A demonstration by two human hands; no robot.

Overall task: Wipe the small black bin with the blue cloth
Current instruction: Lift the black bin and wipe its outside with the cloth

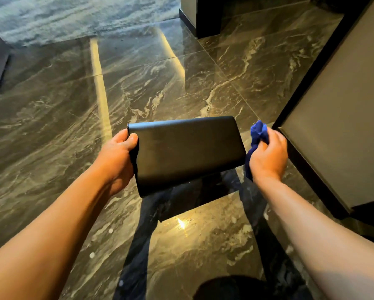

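Note:
The small black bin (186,152) is held in the air above the floor, lying on its side with a flat face towards me. My left hand (116,156) grips its left end, thumb on top. The blue cloth (257,135) is bunched in my right hand (268,156), which sits at the bin's right end. Part of the cloth hangs down beside that end; whether it touches the bin I cannot tell.
Glossy dark marble floor (181,83) with bright reflections lies below. A grey panel with a dark frame (333,126) stands close on the right. A dark pillar base (203,20) is at the back, a pale rug (62,18) at the far left.

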